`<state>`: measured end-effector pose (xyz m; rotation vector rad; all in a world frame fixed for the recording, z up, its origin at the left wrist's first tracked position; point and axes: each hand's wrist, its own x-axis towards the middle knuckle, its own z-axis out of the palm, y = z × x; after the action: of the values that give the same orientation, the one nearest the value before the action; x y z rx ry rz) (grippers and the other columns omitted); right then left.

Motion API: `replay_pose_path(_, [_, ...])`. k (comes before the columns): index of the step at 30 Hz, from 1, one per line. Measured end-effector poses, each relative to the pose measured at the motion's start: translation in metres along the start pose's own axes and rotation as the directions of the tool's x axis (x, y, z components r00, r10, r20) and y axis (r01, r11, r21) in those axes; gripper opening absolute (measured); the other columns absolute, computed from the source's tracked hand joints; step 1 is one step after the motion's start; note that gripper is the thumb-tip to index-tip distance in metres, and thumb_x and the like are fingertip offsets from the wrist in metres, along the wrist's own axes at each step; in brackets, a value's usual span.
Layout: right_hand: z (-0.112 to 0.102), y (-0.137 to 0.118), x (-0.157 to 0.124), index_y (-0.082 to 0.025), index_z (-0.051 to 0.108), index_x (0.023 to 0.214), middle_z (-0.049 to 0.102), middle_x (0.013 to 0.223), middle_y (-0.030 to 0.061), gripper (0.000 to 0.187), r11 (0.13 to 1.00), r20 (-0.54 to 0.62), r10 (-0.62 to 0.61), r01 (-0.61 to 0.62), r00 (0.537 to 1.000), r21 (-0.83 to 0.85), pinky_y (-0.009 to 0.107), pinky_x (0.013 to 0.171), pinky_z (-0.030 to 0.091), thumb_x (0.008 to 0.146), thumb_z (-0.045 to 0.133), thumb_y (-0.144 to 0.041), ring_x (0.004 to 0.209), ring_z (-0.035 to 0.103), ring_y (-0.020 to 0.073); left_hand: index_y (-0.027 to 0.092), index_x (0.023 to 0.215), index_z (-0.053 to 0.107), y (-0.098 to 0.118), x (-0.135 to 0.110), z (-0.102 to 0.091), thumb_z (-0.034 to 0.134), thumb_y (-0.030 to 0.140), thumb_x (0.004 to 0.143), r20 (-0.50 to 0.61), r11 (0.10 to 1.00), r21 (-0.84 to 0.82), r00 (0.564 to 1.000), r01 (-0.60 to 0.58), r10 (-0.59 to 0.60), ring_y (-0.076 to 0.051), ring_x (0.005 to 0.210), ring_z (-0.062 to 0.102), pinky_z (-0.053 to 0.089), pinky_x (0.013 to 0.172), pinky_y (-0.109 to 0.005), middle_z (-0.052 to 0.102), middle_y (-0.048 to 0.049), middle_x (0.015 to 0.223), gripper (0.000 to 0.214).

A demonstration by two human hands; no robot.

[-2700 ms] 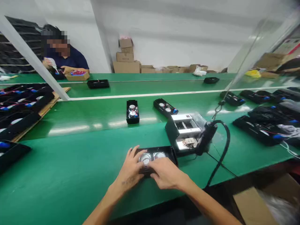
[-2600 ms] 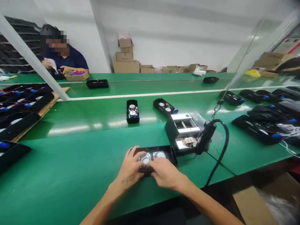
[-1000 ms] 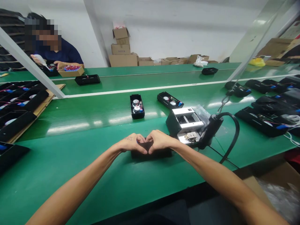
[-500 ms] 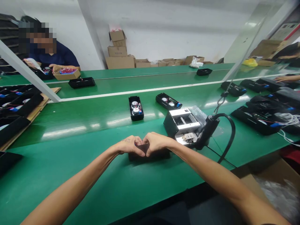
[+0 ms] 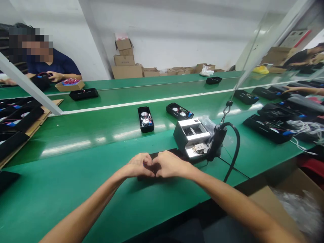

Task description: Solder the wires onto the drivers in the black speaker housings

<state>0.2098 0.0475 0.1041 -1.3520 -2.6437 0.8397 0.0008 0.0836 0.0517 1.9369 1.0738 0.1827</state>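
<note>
Resting left hand (image 5: 138, 165) and right hand (image 5: 172, 164) on black case (image 5: 183, 154), narrow, fingertips meeting, grip unclear; electric screwdriver (image 5: 217, 143) hangs within reach beside metal jig (image 5: 191, 136).

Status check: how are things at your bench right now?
Left hand, right hand: fingertips meeting atop black case. Black-and-silver metal jig just beside it, to the right.
</note>
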Motion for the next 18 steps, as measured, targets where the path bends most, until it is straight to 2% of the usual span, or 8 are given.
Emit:
replay_pose_path(2, [0.011,0.001,-0.033,-0.024,0.078,0.106,0.074,0.088,0.0049,0.025,0.998,-0.282,-0.066,0.069,0.957,0.001,0.034,0.080,0.051,0.082,0.080,-0.024,0.093,0.067,0.0247,0.022,0.066,0.070,-0.004,-0.014,0.020,0.092,0.038,0.062,-0.083,0.989,0.131,0.993,-0.071,0.082,-0.029,0.115,0.059,0.049,0.097,-0.039,0.068,-0.0018,0.104,0.027])
replay_pose_path(3, [0.017,0.005,-0.050,-0.025,0.076,0.112,0.075,0.096,0.0063,0.025,0.997,-0.487,-0.047,0.069,0.872,0.026,0.036,0.087,0.053,0.087,0.075,-0.022,0.099,0.068,0.0252,0.023,0.068,0.071,-0.006,-0.021,0.031,0.092,0.035,0.064,-0.125,0.974,0.203,0.984,-0.103,0.130,-0.033,0.125,0.055,0.047,0.104,-0.045,0.069,-0.0024,0.104,0.024])
replay_pose_path(5, [0.025,0.019,-0.080,-0.025,0.072,0.118,0.074,0.108,0.0085,0.024,0.996,-0.853,0.089,-0.021,0.514,0.091,0.041,0.093,0.056,0.094,0.069,-0.024,0.105,0.067,0.0253,0.025,0.074,0.073,-0.011,-0.035,0.052,0.088,0.024,0.067,-0.200,0.926,0.342,0.951,-0.159,0.237,-0.040,0.139,0.046,0.040,0.112,-0.058,0.071,-0.0032,0.104,0.016])
replay_pose_path(7, [0.027,0.041,-0.100,-0.024,0.065,0.130,0.068,0.121,0.0127,0.038,0.962,-0.969,0.216,-0.195,0.124,0.190,0.045,0.094,0.057,0.095,0.072,-0.035,0.109,0.066,0.0280,0.025,0.079,0.074,-0.016,-0.045,0.068,0.082,0.013,0.069,-0.255,0.870,0.449,0.905,-0.203,0.342,-0.043,0.144,0.042,0.036,0.114,-0.066,0.072,-0.0036,0.105,0.018])
replay_pose_path(8, [0.025,0.055,-0.106,-0.022,0.059,0.139,0.063,0.131,0.0158,0.052,0.927,-0.964,0.266,-0.277,0.016,0.251,0.049,0.096,0.056,0.093,0.073,-0.042,0.115,0.064,0.0307,0.025,0.081,0.074,-0.019,-0.048,0.073,0.080,0.010,0.069,-0.269,0.846,0.484,0.882,-0.223,0.387,-0.043,0.144,0.042,0.036,0.113,-0.067,0.073,-0.0038,0.104,0.020])
replay_pose_path(10, [0.018,0.082,-0.111,-0.019,0.051,0.148,0.055,0.142,0.0207,0.071,0.851,-0.922,0.387,-0.376,-0.020,0.366,0.056,0.103,0.052,0.090,0.072,-0.054,0.125,0.059,0.0360,0.025,0.082,0.074,-0.022,-0.050,0.078,0.078,0.008,0.069,-0.283,0.816,0.519,0.850,-0.253,0.443,-0.043,0.142,0.044,0.037,0.112,-0.068,0.073,-0.0040,0.103,0.022])
replay_pose_path(12, [0.011,0.107,-0.110,-0.017,0.059,0.136,0.063,0.131,0.0199,0.065,0.808,-0.858,0.511,-0.371,0.051,0.458,0.059,0.103,0.051,0.089,0.069,-0.060,0.120,0.062,0.0367,0.025,0.081,0.073,-0.024,-0.050,0.078,0.078,0.009,0.069,-0.287,0.805,0.533,0.839,-0.261,0.462,-0.044,0.141,0.046,0.039,0.111,-0.068,0.073,-0.0041,0.102,0.021])
replay_pose_path(18, [0.026,0.135,-0.108,-0.018,0.062,0.109,0.070,0.080,0.0032,0.050,0.790,-0.782,0.610,-0.015,0.126,0.613,0.041,0.079,0.059,0.079,0.078,-0.056,0.073,0.067,0.0224,0.027,0.081,0.074,-0.029,-0.047,0.074,0.076,0.012,0.070,-0.283,0.779,0.569,0.827,-0.263,0.486,-0.043,0.139,0.049,0.043,0.109,-0.066,0.073,-0.0042,0.101,0.019])
